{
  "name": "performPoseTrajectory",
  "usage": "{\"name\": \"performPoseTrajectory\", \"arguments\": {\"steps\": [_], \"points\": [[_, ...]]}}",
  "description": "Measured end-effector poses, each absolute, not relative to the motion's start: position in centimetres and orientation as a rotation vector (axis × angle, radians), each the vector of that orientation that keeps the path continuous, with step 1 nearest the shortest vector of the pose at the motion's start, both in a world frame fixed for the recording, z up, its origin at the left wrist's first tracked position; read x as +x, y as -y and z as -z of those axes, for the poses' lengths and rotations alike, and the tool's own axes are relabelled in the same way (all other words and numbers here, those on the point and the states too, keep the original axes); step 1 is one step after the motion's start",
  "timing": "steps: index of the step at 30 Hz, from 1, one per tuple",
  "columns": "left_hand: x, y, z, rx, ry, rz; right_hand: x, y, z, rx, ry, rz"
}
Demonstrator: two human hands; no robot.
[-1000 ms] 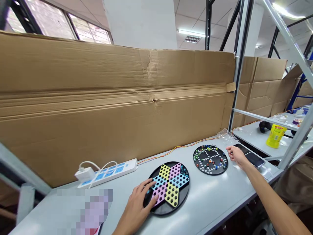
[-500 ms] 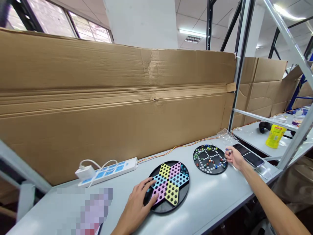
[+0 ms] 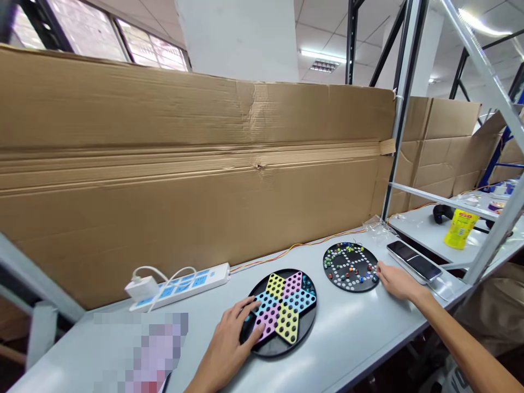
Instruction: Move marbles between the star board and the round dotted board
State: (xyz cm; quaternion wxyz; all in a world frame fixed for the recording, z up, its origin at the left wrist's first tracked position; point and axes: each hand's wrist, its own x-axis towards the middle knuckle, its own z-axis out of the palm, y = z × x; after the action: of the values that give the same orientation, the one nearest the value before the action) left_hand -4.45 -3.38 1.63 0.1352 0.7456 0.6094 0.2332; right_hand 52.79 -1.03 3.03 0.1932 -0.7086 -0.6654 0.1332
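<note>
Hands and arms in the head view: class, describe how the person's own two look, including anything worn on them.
Both are bare. The left hand and its forearm show no sleeve, glove, ring or watch. The right hand leads into a long forearm, uncovered to the picture's edge, with no wristband or marking. Fingernails look short and unpainted, though they are small in this view.
</note>
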Motion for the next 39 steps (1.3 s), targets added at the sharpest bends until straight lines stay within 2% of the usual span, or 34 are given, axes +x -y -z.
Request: {"name": "performPoseTrajectory", "arguments": {"steps": [5,12,16,19,25,29,35,39], "points": [[-4.5,3.3,-1.7,2.155,-1.760,-0.644,52.5,0.8,-3.9,-1.929,1.840,-0.581],[-4.8,3.1,-1.2,2.119,-1.734,-0.649,51.3,0.7,-5.1,-1.156,1.050,-1.292],[-5.2,2.9,-1.1,2.119,-1.715,-0.647,49.7,0.3,-5.2,-0.981,0.771,-1.409],[-5.6,2.8,-0.9,2.133,-1.720,-0.662,48.2,-0.5,-5.1,-1.194,0.847,-1.291],[-5.5,2.8,-0.5,2.156,-1.709,-0.663,46.6,-0.3,-4.9,-1.796,1.649,-0.569],[-5.1,3.0,0.1,2.159,-1.735,-0.697,45.8,0.8,-4.7,-2.013,2.012,-0.257],[-4.9,3.1,0.2,2.165,-1.725,-0.714,45.0,0.8,-5.2,-2.142,2.140,-0.207],[-4.8,3.1,0.1,2.156,-1.707,-0.688,44.1,-0.3,-6.3,-2.024,2.068,-0.251]]}}
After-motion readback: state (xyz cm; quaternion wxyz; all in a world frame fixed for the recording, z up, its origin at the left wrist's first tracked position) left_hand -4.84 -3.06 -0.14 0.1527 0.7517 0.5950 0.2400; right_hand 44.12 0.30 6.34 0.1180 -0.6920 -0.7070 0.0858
